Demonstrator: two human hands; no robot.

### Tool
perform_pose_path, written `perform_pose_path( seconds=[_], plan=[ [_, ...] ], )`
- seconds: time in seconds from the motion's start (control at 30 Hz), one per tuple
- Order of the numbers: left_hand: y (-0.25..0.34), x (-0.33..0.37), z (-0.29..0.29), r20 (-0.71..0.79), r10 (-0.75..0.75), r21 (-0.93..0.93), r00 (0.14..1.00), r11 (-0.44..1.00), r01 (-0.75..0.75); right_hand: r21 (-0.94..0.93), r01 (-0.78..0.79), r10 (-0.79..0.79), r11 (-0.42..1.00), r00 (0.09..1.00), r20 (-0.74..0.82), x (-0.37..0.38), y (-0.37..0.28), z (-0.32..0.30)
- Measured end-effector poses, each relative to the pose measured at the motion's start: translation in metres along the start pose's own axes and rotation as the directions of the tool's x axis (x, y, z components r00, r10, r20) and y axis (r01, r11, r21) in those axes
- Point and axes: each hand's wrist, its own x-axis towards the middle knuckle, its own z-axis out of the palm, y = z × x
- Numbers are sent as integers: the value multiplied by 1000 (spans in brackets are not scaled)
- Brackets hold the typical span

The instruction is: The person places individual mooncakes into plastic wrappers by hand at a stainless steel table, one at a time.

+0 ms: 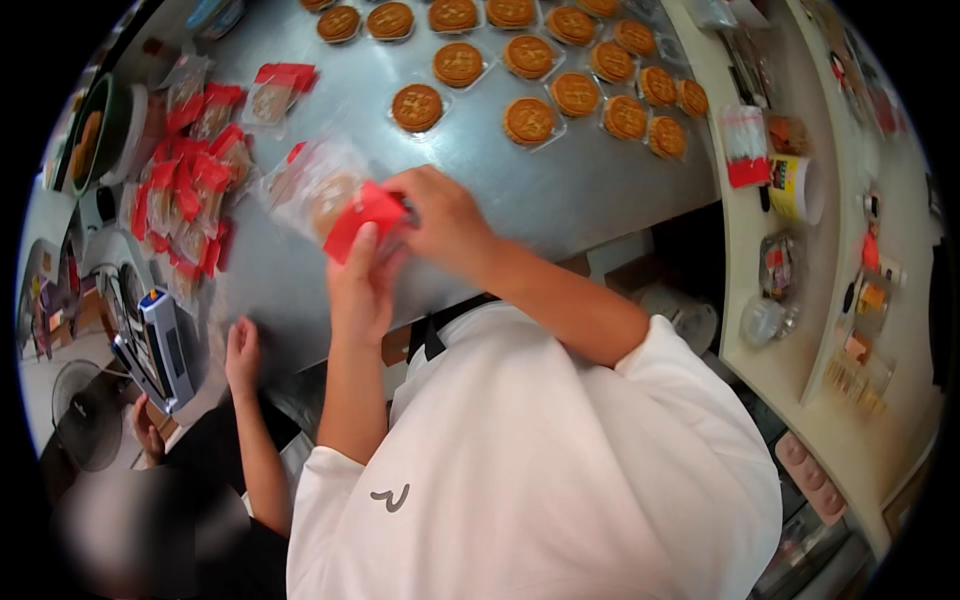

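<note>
Above the steel worktop (560,190), the left hand (362,290) and right hand (445,222) pinch a red-topped cake bag (325,195); bagged cakes (190,190) heaped left, many unbagged cakes (560,60) waiting.

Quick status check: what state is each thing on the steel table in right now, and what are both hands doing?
Clear bag with red top: held up off the table, a pastry inside.
Left hand: gripping the bag's red top from below.
Right hand: pinching the red top from above.
Round pastries: lying unbagged in clear trays, in rows.
Bagged pastries: piled at the left.
Steel table: holding it all.
</note>
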Motion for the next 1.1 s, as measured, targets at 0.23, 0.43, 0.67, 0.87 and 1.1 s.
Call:
perform_pose_path(
  seconds=[0.23,0.43,0.67,0.87,1.1],
  plan=[
    [-28,16,-171,-390,102,-280,915,933,-224,-39,-134,116,990,949,-294,-43,45,-106],
    [-6,32,-210,-564,28,-395,825,869,-299,-547,-739,44,393,610,-791,-175,234,-323],
    [-44,20,-144,-289,-217,-39,933,976,215,-639,-693,-125,335,640,-759,-189,238,-353],
    [-72,10,-31,-184,-91,242,979,961,135,-445,-732,-146,516,437,-888,-188,245,-365],
    [-79,7,21,-34,-129,299,991,945,133,-346,-832,-7,433,381,-925,-182,255,-372]
  ],
)
